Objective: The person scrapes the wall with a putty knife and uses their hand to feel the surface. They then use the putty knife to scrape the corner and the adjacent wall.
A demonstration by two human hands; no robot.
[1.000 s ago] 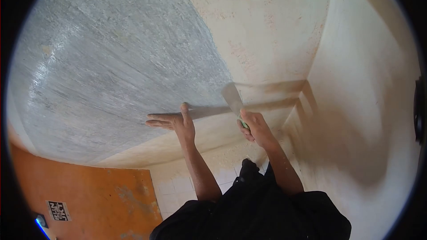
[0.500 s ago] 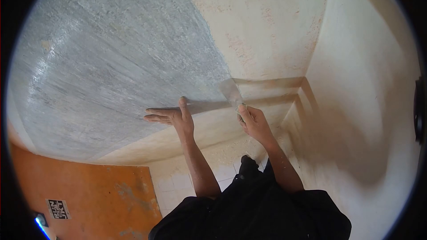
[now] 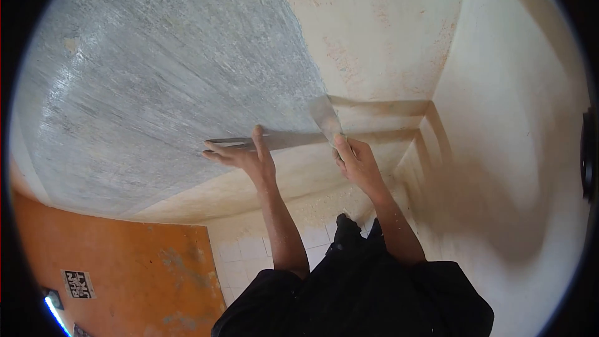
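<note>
My right hand (image 3: pixel 354 161) is wrapped round the handle of a putty knife (image 3: pixel 323 115). The wide thin blade points up and lies over the wall at the edge between the grey coating (image 3: pixel 187 75) and the bare cream wall (image 3: pixel 368 37). To its left, my left hand (image 3: pixel 246 157) is open, thumb up and fingers stretched to the left, right at the lower part of the grey area. Some dust or paste marks show on both hands and forearms.
A cream side wall (image 3: pixel 518 118) meets the work wall at a corner on the right. At lower left is an orange surface (image 3: pixel 131 249) with a black-and-white sticker (image 3: pixel 78 284). White floor tiles (image 3: pixel 240 268) show below, with crumbs near the wall's foot.
The putty knife and my right hand have shifted slightly upward in view, along the grey edge. My left hand's fingers are spread a little differently; the view itself has moved slightly.
</note>
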